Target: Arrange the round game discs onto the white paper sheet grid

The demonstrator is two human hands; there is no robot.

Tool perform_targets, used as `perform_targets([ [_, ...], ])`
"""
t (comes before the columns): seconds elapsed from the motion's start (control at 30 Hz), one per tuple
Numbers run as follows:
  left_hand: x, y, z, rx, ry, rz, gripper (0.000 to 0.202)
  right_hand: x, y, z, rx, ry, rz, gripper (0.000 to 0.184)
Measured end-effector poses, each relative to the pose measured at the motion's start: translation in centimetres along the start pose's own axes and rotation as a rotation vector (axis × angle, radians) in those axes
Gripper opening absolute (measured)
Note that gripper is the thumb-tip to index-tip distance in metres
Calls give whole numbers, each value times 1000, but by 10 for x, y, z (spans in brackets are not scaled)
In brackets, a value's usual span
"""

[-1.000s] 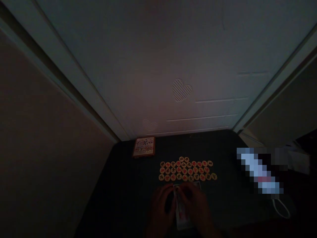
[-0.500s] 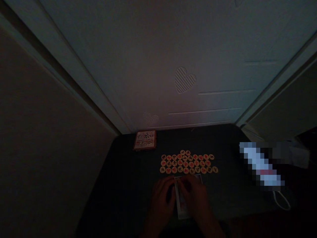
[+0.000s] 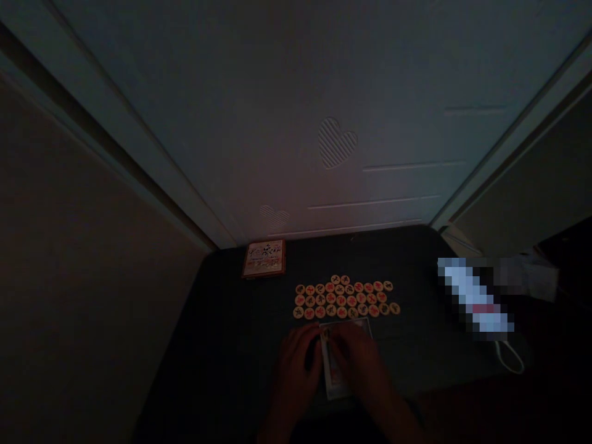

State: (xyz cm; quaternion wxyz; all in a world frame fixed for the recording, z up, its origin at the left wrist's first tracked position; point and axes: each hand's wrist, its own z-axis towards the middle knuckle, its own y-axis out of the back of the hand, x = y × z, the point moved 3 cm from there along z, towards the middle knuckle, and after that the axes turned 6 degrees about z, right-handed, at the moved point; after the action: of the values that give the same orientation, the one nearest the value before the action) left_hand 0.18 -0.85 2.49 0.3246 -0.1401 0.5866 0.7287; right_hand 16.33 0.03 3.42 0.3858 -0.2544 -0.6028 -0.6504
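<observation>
The scene is very dark. My left hand [image 3: 296,364] and my right hand [image 3: 358,361] meet over a pale folded sheet or flat pack [image 3: 333,376] near the front edge of a dark table [image 3: 222,345]. Both hands have curled fingers pressed on its top end, one on each side. Just beyond my fingers, several round tan game pieces [image 3: 345,299] with red and dark markings lie in three rows, with two more on top.
A small square printed box [image 3: 263,258] lies at the table's far left, by a pale door [image 3: 324,123] with heart shapes. A blurred white object [image 3: 476,299] and a looped white cord [image 3: 509,361] lie on the right.
My hands stay on the pale sheet with little movement. The view has shifted slightly, so the table and pieces sit a bit higher and further left in the frame.
</observation>
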Motion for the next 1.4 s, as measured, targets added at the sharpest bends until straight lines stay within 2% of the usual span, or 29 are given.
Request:
perform_targets([
  [0.2,1,-1,1,-5,3,3,27,3,3,0,4,34,18,16],
  [0.43,-1,1,2,-25,-1,2,27,3,2,-2,-50,88,4,16],
  [0.57,-2,3,2,-46,-6,-3,27,3,2,-3,-39,82,2,16],
  [0.77,1,0,1,-10,25,-15,28,1,-2,-3,-30,68,-6,18],
  [1.0,3,-1,0,-44,31,3,25,-1,-7,-2,-30,56,15,16],
  [1.1,4,0,-1,-30,48,-8,26,0,5,-7,-43,95,56,15],
  [1.23,5,0,-2,7,61,-19,28,-8,40,-20,-170,134,37,17],
  [1.4,8,-3,-2,-15,89,-12,28,-49,78,-32,-276,27,-32,22],
])
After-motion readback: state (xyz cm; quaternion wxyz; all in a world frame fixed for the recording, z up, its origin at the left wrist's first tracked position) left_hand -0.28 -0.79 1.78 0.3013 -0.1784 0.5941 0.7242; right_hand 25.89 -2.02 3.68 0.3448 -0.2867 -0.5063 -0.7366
